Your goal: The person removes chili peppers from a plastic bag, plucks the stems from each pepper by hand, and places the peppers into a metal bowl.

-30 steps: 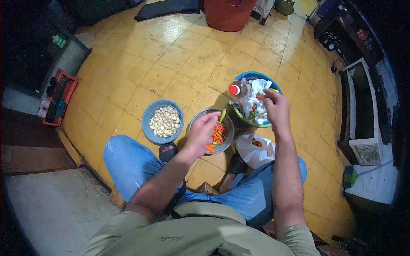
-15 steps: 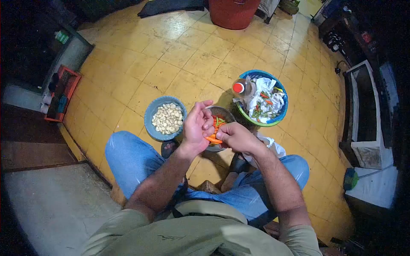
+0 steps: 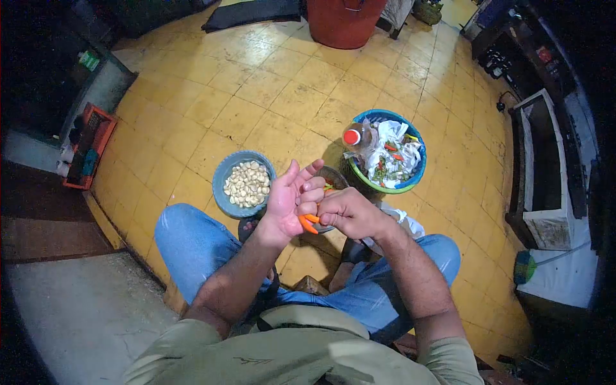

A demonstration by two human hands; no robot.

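Here, seen from a head camera looking down at a person seated low over a yellow tiled floor [image 3: 256, 96], both bare hands met just above the knees. The left hand [image 3: 290, 200] was half open, two fingers pointing straight up and the lower ones bent in toward the other hand. The right hand [image 3: 345, 212] was curled into a loose fist pressed against it. An orange chilli [image 3: 308, 222] poked out below where the hands touched, and it seemed pinched mainly by the right hand, with the left only steadying it. It looked small, slim, glossy and bright orange, in two short stubs, with its far end hidden inside the fist. I judged the main risk to be a dropped piece. The hands sat over the near rim of a metal bowl [image 3: 335, 175], not its middle, so anything that slipped could land on the floor or on the sandalled foot below. The hands also hid most of that bowl, so a blind lowering of the wrists might tip it. Chilli juice on bare fingers was another worry. A blue bowl of pale garlic cloves [image 3: 248, 183] stood just left, and a blue basket [image 3: 418, 168] of scraps stood beyond to the right.
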